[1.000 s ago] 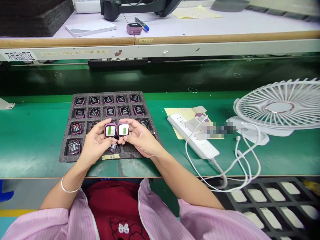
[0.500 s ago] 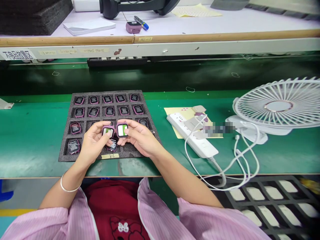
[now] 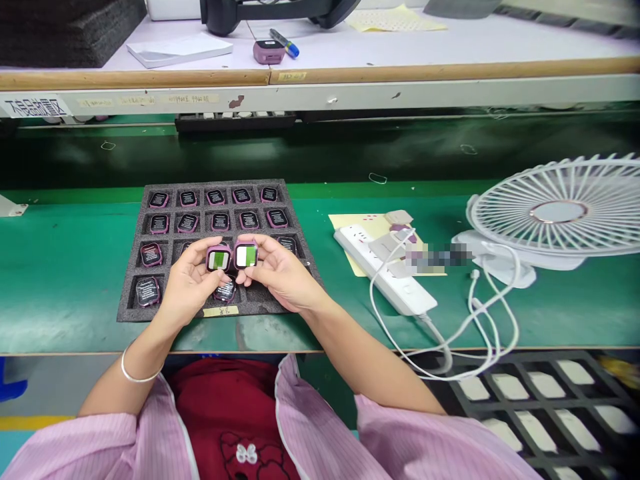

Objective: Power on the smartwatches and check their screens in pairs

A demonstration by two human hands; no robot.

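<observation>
Presently, left hand: fingers gripping one watch
Right hand: fingers gripping second watch
Power strip: at the hands' three o'clock

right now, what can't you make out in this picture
All in the head view:
Backs of the left watch and right watch: facing away from the camera.
Middle of the foam tray's third row: mostly hidden by the left hand and right hand.
Text on the tray watches: too small.
Fan: cut off by the right edge.
Whatever lies under the pixelated patch.
</observation>
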